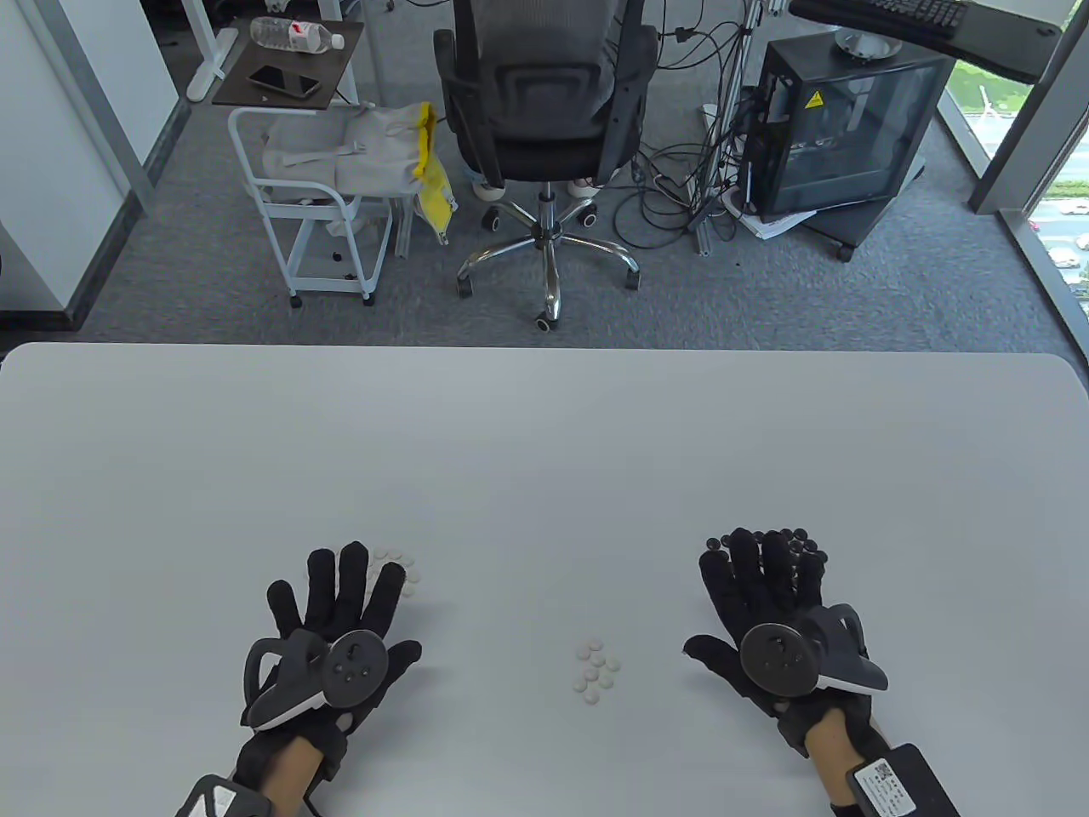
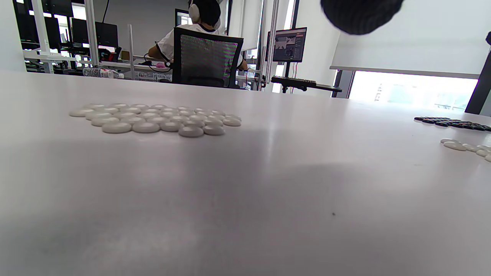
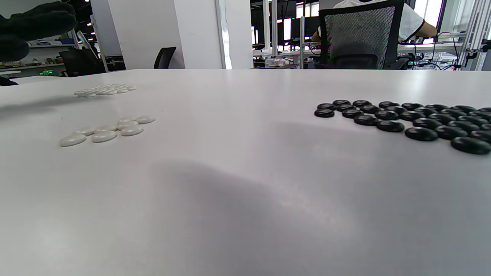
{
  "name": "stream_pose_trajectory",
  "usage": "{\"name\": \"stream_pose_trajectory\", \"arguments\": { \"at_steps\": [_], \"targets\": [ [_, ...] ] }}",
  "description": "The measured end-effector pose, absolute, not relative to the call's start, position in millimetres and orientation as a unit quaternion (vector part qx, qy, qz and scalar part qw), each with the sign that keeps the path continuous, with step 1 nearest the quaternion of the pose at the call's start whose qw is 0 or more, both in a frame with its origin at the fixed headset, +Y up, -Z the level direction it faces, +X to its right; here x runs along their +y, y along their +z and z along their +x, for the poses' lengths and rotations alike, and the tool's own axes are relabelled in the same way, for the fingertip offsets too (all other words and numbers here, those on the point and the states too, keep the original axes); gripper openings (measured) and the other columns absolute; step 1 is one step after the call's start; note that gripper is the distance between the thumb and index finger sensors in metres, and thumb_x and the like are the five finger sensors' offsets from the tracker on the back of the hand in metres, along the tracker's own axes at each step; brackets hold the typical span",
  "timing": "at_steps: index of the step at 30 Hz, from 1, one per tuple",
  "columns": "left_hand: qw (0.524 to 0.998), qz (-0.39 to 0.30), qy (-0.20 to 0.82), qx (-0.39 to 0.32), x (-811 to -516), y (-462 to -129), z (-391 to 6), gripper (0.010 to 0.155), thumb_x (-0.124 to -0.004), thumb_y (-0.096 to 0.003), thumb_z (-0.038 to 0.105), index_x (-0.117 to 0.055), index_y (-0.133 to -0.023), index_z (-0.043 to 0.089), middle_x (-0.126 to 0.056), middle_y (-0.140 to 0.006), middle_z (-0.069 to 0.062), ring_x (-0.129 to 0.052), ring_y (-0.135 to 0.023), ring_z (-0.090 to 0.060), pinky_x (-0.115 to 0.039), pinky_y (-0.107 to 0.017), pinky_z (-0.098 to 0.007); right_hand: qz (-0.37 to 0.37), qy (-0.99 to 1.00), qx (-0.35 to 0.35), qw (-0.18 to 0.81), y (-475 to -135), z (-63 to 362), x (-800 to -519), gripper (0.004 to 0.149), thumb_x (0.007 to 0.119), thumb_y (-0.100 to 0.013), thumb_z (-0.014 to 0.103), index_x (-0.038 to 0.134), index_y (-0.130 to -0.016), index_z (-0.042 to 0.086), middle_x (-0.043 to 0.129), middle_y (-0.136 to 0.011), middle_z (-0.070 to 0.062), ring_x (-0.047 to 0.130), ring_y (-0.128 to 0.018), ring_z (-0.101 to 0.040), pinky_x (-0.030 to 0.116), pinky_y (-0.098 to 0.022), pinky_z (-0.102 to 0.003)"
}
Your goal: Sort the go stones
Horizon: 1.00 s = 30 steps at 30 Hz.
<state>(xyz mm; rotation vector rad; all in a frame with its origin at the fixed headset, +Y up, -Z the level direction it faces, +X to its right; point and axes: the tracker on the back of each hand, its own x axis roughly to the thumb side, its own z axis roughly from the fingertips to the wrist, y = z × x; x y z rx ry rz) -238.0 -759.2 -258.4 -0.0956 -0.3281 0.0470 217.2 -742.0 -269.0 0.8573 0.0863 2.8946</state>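
Table view: sorting nearly finished, one small cluster of white stones left in the middle.

Left hand [image 1: 340, 613], lower left of the frame, lies flat with its fingers spread over the near edge of the large patch of glossy white lens-shaped Go stones [image 2: 153, 119]; it holds nothing. Right hand [image 1: 766, 596], lower right, is likewise flat and spread over the group of glossy black round Go stones [image 3: 414, 119], also holding nothing. Both colour groups look pure in the wrist views, white at left and black at right, well apart on the pale grey matte table [image 1: 544, 442]. Between the hands, lower centre, sits a small cluster of white stones [image 1: 597, 671], untouched. My judgement: these last white stones need moving left to join the big white patch, and then the sort is complete.
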Motion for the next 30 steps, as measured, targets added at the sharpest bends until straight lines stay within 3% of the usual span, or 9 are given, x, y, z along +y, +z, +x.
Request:
{"name": "stream_pose_trajectory", "arguments": {
  "at_steps": [17,24,30],
  "targets": [
    [0.987,-0.056,0.035,-0.146,-760,-265,-239,0.081,-0.054,-0.0576,0.057,-0.015,-0.119,0.02,0.013,-0.114,-0.025,0.017,-0.095,-0.053,0.001,-0.051,-0.082,0.288,0.953,0.075,0.062,-265,216,-759,0.087,0.046,-0.061,0.054,0.012,-0.115,-0.006,-0.003,-0.107,-0.047,-0.01,-0.087,-0.068,0.004,-0.05,-0.088],
    [0.99,-0.05,0.069,-0.111,-717,-292,-243,0.07,-0.056,-0.0576,0.055,-0.042,-0.12,0.027,0.006,-0.118,-0.022,0.014,-0.098,-0.052,0.002,-0.052,-0.082,0.267,0.957,0.088,0.076,-270,221,-760,0.087,0.047,-0.061,0.053,0.011,-0.115,-0.006,-0.003,-0.107,-0.048,-0.01,-0.087,-0.069,0.004,-0.05,-0.088],
    [0.98,-0.154,0.094,-0.08,-671,-337,-230,0.064,-0.056,-0.0576,0.055,-0.057,-0.117,0.03,0.003,-0.12,-0.021,0.014,-0.099,-0.052,0.003,-0.052,-0.082,0.258,0.957,0.091,0.09,-272,226,-759,0.087,0.047,-0.062,0.052,0.011,-0.115,-0.006,-0.004,-0.106,-0.048,-0.01,-0.087,-0.069,0.004,-0.05,-0.088]
  ]
}}
